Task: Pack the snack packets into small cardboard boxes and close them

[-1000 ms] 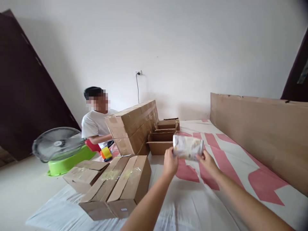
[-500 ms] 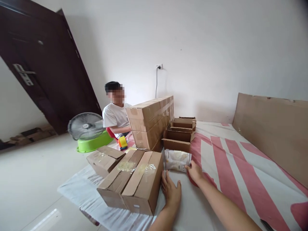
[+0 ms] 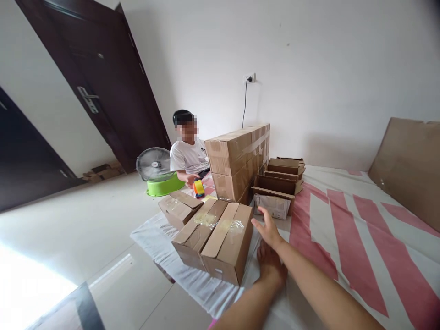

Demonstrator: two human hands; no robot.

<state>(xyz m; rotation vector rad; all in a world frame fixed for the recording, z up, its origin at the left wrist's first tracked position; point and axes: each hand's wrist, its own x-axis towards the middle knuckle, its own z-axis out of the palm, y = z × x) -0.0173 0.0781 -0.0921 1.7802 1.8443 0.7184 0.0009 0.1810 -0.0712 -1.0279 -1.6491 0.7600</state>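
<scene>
My right hand (image 3: pixel 270 229) is open, thumb and fingers apart, near the right side of a taped carton (image 3: pixel 228 236). Just beyond its fingertips, a white printed plastic packet (image 3: pixel 275 207) leans against the front of an open cardboard box (image 3: pixel 277 185). Below and partly behind the right wrist is my left hand (image 3: pixel 271 266), low over the cloth. Its fingers look bent but are blurred and partly covered, so whether it holds anything is hidden. A second taped carton (image 3: pixel 197 224) lies against the first one's left side.
Stacked, taped cartons (image 3: pixel 237 160) form a wall beyond my hands. A person (image 3: pixel 189 153) sits behind it, a hand at a yellow tape dispenser (image 3: pixel 198 187). More open boxes (image 3: pixel 285 166) stand along the wall's right side. A large cardboard sheet (image 3: pixel 409 169) stands at right.
My right hand has let go of the packet, which now leans on the open box. My left hand has moved right, under the right wrist. The person's hand has reached the tape dispenser.
</scene>
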